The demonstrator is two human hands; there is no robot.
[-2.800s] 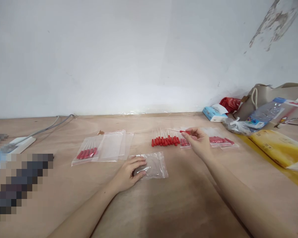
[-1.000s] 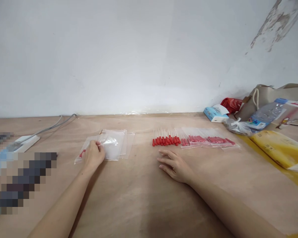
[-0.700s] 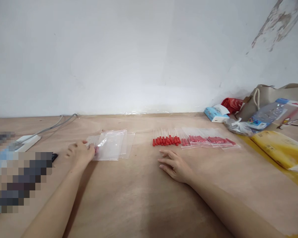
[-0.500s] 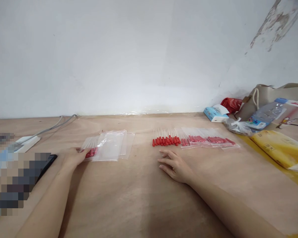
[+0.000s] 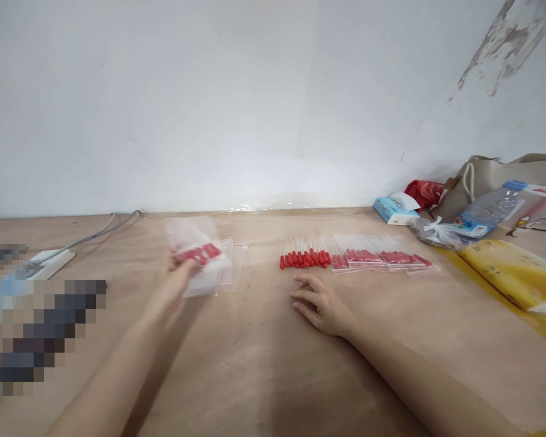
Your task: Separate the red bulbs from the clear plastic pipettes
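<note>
My left hand (image 5: 176, 284), a little blurred, grips a clear plastic bag (image 5: 191, 232) of red-bulbed droppers by its lower left edge. The bag is lifted above flat clear zip bags (image 5: 239, 267) and partly covers them. My right hand (image 5: 317, 305) lies on the table with its fingers apart and nothing in them. Just beyond its fingertips is a row of loose glass droppers (image 5: 304, 259), their red bulbs toward me. Filled bags of red-bulbed droppers (image 5: 364, 256) lie overlapping to the right of that row.
A yellow packet (image 5: 512, 273) sits at the right edge. Behind it stand a plastic bottle (image 5: 495, 203), a tied clear bag (image 5: 437, 232), a beige bag (image 5: 491, 176) and a blue tissue pack (image 5: 395, 210). On the left lie a white power strip (image 5: 54, 262) with a grey cable (image 5: 104, 227) and pixelated items.
My left hand has lifted the bag of droppers and moved it right, over the flat zip bags. My right hand has stayed in place.
</note>
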